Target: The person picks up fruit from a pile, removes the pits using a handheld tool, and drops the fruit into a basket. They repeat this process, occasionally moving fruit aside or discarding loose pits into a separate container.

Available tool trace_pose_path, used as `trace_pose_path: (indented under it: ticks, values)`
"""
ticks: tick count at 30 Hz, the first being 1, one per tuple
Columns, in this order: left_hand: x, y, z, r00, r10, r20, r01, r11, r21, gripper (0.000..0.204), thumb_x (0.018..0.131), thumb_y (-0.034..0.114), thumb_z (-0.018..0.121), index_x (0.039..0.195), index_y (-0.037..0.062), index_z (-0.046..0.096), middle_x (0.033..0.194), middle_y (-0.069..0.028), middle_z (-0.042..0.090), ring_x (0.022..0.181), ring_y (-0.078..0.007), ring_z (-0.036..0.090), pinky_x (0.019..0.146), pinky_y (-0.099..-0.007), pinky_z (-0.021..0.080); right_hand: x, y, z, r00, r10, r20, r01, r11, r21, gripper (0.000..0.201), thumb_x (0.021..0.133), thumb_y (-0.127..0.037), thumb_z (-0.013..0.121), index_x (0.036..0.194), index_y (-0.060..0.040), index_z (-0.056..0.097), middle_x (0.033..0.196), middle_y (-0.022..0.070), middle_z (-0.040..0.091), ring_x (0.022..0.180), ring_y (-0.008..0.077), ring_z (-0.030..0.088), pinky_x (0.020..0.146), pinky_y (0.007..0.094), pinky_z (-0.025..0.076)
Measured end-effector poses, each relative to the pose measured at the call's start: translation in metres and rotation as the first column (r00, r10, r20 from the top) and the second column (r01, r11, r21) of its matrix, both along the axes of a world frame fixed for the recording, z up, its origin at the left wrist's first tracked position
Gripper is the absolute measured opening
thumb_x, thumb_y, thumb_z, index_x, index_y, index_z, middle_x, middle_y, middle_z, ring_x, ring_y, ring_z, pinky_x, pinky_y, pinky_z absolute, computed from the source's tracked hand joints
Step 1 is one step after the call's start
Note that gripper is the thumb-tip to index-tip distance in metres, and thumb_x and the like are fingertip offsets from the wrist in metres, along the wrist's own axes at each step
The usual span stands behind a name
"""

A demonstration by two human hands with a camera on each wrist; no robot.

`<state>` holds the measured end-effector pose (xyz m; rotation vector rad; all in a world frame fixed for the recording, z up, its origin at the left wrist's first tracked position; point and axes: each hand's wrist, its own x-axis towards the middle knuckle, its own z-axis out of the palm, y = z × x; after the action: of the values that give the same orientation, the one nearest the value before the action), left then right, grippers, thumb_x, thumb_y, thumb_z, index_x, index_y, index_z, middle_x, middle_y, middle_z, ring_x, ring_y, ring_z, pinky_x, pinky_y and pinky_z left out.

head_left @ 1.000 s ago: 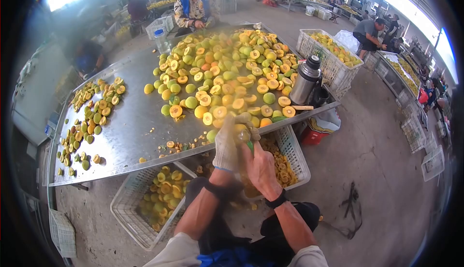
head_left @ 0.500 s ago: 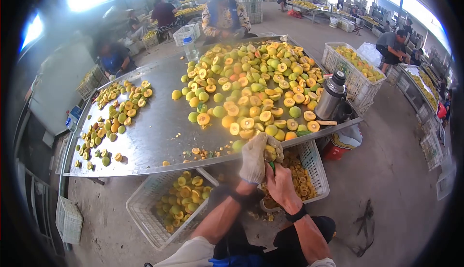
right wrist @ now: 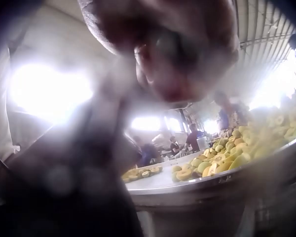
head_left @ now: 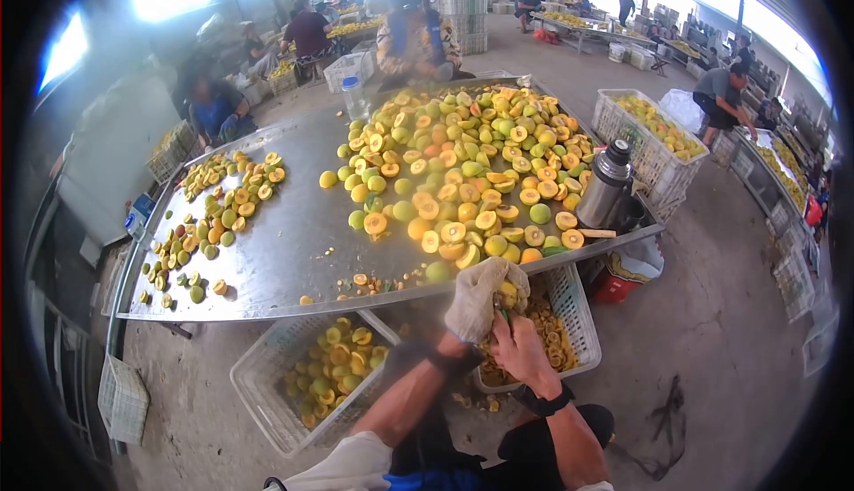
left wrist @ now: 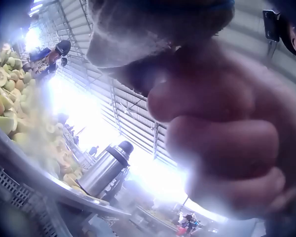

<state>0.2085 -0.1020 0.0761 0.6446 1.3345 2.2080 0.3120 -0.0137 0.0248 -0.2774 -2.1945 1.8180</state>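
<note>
My left hand, in a pale knit glove, grips a yellow peach half at the table's front edge. Glove fingers cover most of the fruit. My bare right hand is right up against the glove, its fingers curled round a green-handled tool; the working end is hidden by the fruit and glove. In the left wrist view the right hand's curled fingers appear close up below the glove. Whole and halved peaches lie heaped on the metal table beyond.
Under the hands stands a crate of yellow pieces. Another crate holds peach halves at left. A steel thermos stands at the table's right corner, a plastic jar at the back. A smaller group of halves lies left.
The head view has swung left, then settled. Both hands stay together at the table's edge; the glove has turned further over the fruit and come slightly lower.
</note>
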Motion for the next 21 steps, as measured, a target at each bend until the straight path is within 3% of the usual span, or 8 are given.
trace_pose_path:
  ticks: [5, 8, 9, 10, 11, 13, 17, 21]
  values:
    - [-0.011, 0.011, -0.010, 0.987, -0.091, 0.131, 0.089, 0.996, 0.019, 0.043, 0.112, 0.030, 0.047, 0.086, 0.0002, 0.064, 0.080, -0.0111, 0.068, 0.068, -0.0187, 0.064, 0.063, -0.0306, 0.053, 0.010, 0.004, 0.034, 0.965, 0.200, 0.168, -0.110, 0.894, -0.435, 0.055, 0.115, -0.044, 0.052, 0.073, -0.0076, 0.051, 0.059, -0.0063, 0.043, 0.048, 0.0041, 0.042, 0.043, 0.0263, 0.031]
    - [-0.019, 0.018, -0.011, 0.958, -0.259, 0.124, 0.248, 0.964, 0.095, 0.044, 0.111, 0.028, 0.046, 0.080, 0.0013, 0.062, 0.072, -0.0131, 0.063, 0.065, -0.0215, 0.061, 0.062, -0.0335, 0.050, 0.008, -0.002, 0.034, 0.963, 0.183, 0.197, -0.055, 0.851, -0.522, 0.057, 0.114, -0.048, 0.051, 0.070, -0.0116, 0.047, 0.056, -0.0073, 0.039, 0.042, 0.0042, 0.038, 0.039, 0.0258, 0.029]
    - [-0.019, 0.022, -0.019, 0.920, -0.286, 0.267, 0.251, 0.955, 0.158, 0.043, 0.111, 0.030, 0.046, 0.084, 0.0009, 0.063, 0.074, -0.0123, 0.065, 0.066, -0.0220, 0.061, 0.064, -0.0335, 0.051, 0.007, -0.003, 0.034, 0.969, 0.155, 0.194, -0.029, 0.847, -0.531, 0.058, 0.115, -0.048, 0.051, 0.069, -0.0126, 0.046, 0.057, -0.0079, 0.039, 0.041, 0.0039, 0.037, 0.038, 0.0255, 0.028]
    - [-0.023, 0.026, -0.027, 0.883, -0.290, 0.369, 0.248, 0.956, 0.158, 0.040, 0.110, 0.033, 0.051, 0.087, 0.0032, 0.064, 0.076, -0.0103, 0.066, 0.070, -0.0219, 0.063, 0.066, -0.0338, 0.053, 0.006, 0.002, 0.031, 0.969, 0.145, 0.200, -0.025, 0.863, -0.504, 0.058, 0.114, -0.046, 0.053, 0.070, -0.0100, 0.050, 0.057, -0.0054, 0.044, 0.043, 0.0062, 0.041, 0.041, 0.0280, 0.033]
    - [-0.027, 0.034, -0.034, 0.592, -0.478, 0.649, 0.234, 0.872, 0.429, 0.033, 0.108, 0.033, 0.058, 0.088, 0.0064, 0.065, 0.078, -0.0080, 0.067, 0.073, -0.0222, 0.066, 0.069, -0.0323, 0.056, -0.003, 0.001, -0.002, 0.999, -0.030, -0.036, 0.029, 0.999, -0.022, 0.058, 0.113, -0.045, 0.055, 0.072, -0.0038, 0.055, 0.058, -0.0005, 0.051, 0.047, 0.0114, 0.048, 0.046, 0.0322, 0.040]
    - [-0.031, 0.032, -0.029, 0.482, -0.474, 0.737, 0.144, 0.873, 0.467, 0.027, 0.107, 0.030, 0.061, 0.091, 0.0088, 0.066, 0.081, -0.0065, 0.067, 0.074, -0.0216, 0.067, 0.071, -0.0306, 0.058, -0.001, 0.002, 0.003, 0.998, -0.063, 0.015, 0.064, 0.995, -0.075, 0.056, 0.113, -0.042, 0.057, 0.078, 0.0016, 0.059, 0.061, 0.0034, 0.055, 0.054, 0.0143, 0.052, 0.053, 0.0360, 0.046]
    - [-0.010, 0.028, -0.003, 0.891, -0.053, 0.451, -0.059, 0.971, 0.230, 0.031, 0.109, 0.032, 0.060, 0.094, 0.0054, 0.066, 0.084, -0.0080, 0.068, 0.072, -0.0201, 0.066, 0.067, -0.0292, 0.057, 0.007, 0.003, 0.009, 0.967, -0.195, -0.162, 0.219, 0.964, 0.148, 0.042, 0.111, -0.033, 0.061, 0.087, 0.0013, 0.057, 0.064, 0.0134, 0.061, 0.057, 0.0290, 0.062, 0.057, 0.0436, 0.049]
    - [-0.021, -0.034, 0.027, 0.947, 0.321, 0.003, -0.320, 0.945, 0.071, 0.037, 0.110, 0.033, 0.059, 0.095, 0.0006, 0.067, 0.084, -0.0098, 0.068, 0.071, -0.0187, 0.066, 0.062, -0.0298, 0.056, 0.024, 0.023, -0.003, 0.930, -0.263, -0.256, 0.353, 0.831, 0.431, 0.032, 0.108, -0.031, 0.064, 0.098, -0.0009, 0.058, 0.078, 0.0254, 0.067, 0.075, 0.0475, 0.066, 0.064, 0.0541, 0.050]
